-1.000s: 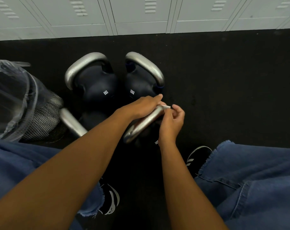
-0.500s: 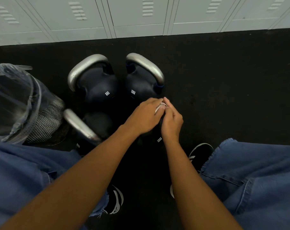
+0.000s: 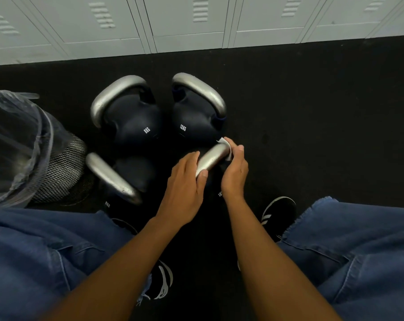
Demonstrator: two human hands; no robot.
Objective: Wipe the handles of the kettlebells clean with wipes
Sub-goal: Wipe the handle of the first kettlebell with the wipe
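Left hand (image 3: 184,181) slid down brushed-steel handle (image 3: 211,158), fingers curled round it | right hand (image 3: 234,169) pinches white wipe (image 3: 227,148) at handle's upper end, centre frame | mesh bin (image 3: 57,167) at left, lockers (image 3: 196,22) along top

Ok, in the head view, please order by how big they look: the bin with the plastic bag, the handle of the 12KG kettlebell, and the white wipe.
1. Bin with the plastic bag, though it is cut off by the frame edge.
2. Handle of the 12KG kettlebell.
3. White wipe, mostly hidden in the right hand.
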